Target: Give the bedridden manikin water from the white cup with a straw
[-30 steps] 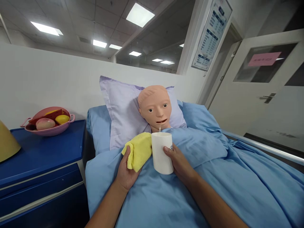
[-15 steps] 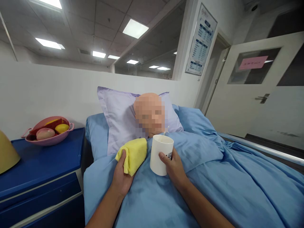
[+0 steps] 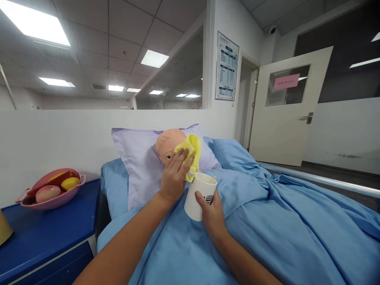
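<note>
My left hand [image 3: 175, 176] presses a folded yellow towel [image 3: 194, 148] over the lower part of a manikin's head [image 3: 170, 140]. The head rests on a lilac pillow [image 3: 138, 158]; its mouth and one side are hidden behind the towel and my fingers. A white cup [image 3: 196, 202] with black stripes is gripped by my right hand [image 3: 212, 213], thumb across its front. The cup tilts slightly above the blue quilt [image 3: 252, 225], its rim close below the towel. What the cup contains cannot be seen.
On the left, a blue bedside cabinet [image 3: 74, 213] bears a pink basket [image 3: 59, 202] of fruit and, at the frame's edge, a yellowish object [image 3: 4, 227]. A metal bed rail [image 3: 326, 180] runs along the right. Beyond it a door [image 3: 276, 134] stands ajar.
My left hand has moved up and right, bringing the towel from above the quilt onto the manikin's face. My right hand still holds the cup, now tilted more. The camera view has shifted.
</note>
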### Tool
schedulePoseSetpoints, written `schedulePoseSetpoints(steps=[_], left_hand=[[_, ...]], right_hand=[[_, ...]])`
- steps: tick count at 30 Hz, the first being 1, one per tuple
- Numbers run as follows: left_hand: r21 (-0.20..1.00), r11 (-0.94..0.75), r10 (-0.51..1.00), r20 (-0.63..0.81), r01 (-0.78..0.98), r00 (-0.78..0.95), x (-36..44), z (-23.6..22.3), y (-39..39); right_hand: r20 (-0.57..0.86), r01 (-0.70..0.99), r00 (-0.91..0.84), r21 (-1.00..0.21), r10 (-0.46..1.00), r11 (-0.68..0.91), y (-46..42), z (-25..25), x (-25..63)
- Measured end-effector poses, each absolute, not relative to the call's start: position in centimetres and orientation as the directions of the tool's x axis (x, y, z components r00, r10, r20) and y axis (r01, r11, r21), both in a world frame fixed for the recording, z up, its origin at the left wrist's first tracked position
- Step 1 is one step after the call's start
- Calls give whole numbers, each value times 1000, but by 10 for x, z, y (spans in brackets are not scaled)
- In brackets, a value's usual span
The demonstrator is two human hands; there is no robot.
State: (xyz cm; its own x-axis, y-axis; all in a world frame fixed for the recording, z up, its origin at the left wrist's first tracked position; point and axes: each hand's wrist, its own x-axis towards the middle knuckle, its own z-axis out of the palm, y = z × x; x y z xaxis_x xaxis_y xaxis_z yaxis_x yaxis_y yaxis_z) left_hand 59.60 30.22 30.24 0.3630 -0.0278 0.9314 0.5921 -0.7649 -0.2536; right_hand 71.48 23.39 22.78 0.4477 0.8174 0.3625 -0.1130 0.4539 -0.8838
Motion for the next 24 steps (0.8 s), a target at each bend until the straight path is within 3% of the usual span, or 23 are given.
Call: schedulePoseSetpoints(steps=[4, 7, 12, 18, 24], left_hand=[[-473, -601, -25, 816, 644, 577, 605, 296, 326], [-520, -537, -50, 805, 664, 591, 605, 283, 335], [-445, -613, -43, 844, 653, 535, 605, 265, 333], [-222, -818, 97, 856, 530, 508, 600, 258, 323], [-213, -841, 134, 808, 498, 574, 581, 247, 314]], right_hand=[[378, -139, 446, -866, 811, 481, 237, 226, 716], [375, -168, 434, -860, 819, 482, 239, 226, 716], [394, -167, 428, -850, 813, 500, 241, 226, 716], [379, -209, 426, -842, 822, 497, 242, 227, 717], [384, -268, 444, -805, 809, 530, 239, 233, 713]])
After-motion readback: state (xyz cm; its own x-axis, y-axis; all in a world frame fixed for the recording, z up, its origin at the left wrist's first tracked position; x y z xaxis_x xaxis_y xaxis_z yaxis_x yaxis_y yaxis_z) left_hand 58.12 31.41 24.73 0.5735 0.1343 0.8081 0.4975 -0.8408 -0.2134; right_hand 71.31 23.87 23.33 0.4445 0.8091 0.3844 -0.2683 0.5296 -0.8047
